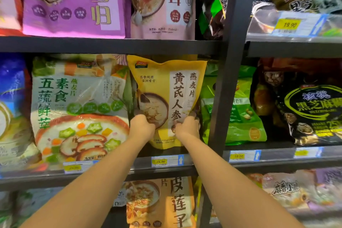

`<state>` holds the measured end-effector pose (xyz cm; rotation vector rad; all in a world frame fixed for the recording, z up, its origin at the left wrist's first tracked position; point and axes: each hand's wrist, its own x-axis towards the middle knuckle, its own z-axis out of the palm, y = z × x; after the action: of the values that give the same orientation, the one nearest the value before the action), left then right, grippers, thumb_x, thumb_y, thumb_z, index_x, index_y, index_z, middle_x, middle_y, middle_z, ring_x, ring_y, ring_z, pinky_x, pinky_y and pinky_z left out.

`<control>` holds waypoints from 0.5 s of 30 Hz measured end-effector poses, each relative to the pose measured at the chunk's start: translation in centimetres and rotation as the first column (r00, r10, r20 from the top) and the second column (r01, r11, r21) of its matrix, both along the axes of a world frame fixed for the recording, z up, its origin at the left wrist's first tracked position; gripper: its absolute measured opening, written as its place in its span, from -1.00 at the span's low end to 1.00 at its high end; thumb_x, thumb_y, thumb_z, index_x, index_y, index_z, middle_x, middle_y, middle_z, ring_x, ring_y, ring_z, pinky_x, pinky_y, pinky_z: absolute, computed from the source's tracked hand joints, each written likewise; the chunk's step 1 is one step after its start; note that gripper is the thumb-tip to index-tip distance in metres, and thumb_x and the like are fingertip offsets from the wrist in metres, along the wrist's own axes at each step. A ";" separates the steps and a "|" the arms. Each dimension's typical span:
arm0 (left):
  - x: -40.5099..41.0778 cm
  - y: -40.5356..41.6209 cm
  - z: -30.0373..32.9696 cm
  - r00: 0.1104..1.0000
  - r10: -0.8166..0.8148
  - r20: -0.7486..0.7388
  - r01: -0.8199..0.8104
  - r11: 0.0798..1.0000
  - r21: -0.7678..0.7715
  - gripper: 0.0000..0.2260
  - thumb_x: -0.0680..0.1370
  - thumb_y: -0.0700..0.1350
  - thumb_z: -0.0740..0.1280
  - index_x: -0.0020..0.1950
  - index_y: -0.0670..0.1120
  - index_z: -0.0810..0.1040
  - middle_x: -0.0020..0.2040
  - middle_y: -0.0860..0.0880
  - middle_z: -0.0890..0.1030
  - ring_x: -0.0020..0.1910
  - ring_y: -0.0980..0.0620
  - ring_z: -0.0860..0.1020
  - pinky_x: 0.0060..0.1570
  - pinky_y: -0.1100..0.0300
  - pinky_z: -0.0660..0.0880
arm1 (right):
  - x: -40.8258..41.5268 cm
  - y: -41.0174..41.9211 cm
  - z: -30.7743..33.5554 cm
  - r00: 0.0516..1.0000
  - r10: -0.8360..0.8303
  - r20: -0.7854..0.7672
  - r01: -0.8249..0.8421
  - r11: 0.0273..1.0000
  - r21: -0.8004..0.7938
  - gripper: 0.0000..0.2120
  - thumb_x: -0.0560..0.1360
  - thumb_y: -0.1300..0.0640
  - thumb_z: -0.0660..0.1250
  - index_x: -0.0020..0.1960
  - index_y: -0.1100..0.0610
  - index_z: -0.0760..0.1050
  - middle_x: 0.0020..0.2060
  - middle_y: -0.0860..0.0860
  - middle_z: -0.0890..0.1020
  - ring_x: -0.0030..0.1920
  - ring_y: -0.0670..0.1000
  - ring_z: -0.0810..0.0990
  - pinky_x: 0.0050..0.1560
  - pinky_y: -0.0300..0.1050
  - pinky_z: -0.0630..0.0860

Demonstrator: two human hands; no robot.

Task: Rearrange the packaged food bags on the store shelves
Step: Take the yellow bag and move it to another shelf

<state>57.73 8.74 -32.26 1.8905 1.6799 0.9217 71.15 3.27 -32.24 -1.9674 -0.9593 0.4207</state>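
A yellow oatmeal bag [162, 83] stands upright on the middle shelf [111, 174], between a green-and-white vegetable oatmeal bag [74, 109] and the dark upright post [227, 79]. My left hand [141, 126] grips the yellow bag's lower left side. My right hand [187, 127] grips its lower right side. Both arms reach up from the bottom of the view. The bag's lower edge sits a little behind the shelf's front lip.
Purple [74, 2] and pink [162, 3] bags fill the shelf above. A bright green bag [240, 113] and a black sesame bag [311, 113] sit right of the post. An orange bag [161, 203] stands on the shelf below. Price tags [166, 161] line the shelf edges.
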 end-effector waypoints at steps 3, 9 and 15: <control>0.6 0.9 -0.2 1.000 0.022 0.002 -0.022 1.000 -0.020 -0.64 0.58 -0.22 0.38 0.32 -0.37 0.51 0.28 -0.34 0.58 0.28 -0.32 0.54 0.19 0.02 0.50 | 0.0 0.6 0.1 1.000 0.006 0.009 -0.006 0.999 -0.048 -0.66 0.69 0.08 0.30 0.37 0.27 0.51 0.34 0.21 0.50 0.33 0.20 0.51 0.07 -0.01 0.49; 1.9 2.5 0.5 0.997 0.055 -0.047 -0.062 0.985 -0.160 -0.59 0.69 -0.15 0.23 0.50 -0.32 0.36 0.48 -0.29 0.43 0.45 -0.22 0.43 0.34 0.11 0.37 | 0.5 2.9 0.8 0.997 0.037 -0.074 -0.050 0.982 -0.183 -0.55 0.73 0.00 0.20 0.47 0.29 0.43 0.42 0.21 0.52 0.40 0.19 0.52 0.10 -0.10 0.48; 2.7 2.9 0.2 0.994 0.033 -0.106 -0.053 0.981 -0.185 -0.66 0.71 -0.18 0.18 0.46 -0.29 0.41 0.43 -0.26 0.48 0.41 -0.19 0.46 0.29 0.13 0.39 | 0.7 4.1 0.0 0.989 0.017 -0.150 -0.061 0.953 -0.295 -0.58 0.73 0.06 0.19 0.48 0.29 0.42 0.43 0.19 0.52 0.41 0.17 0.52 0.13 -0.15 0.45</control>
<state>60.38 11.64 -32.06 1.8087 1.8058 0.6654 71.80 7.37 -32.26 -2.1550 -0.8816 0.7599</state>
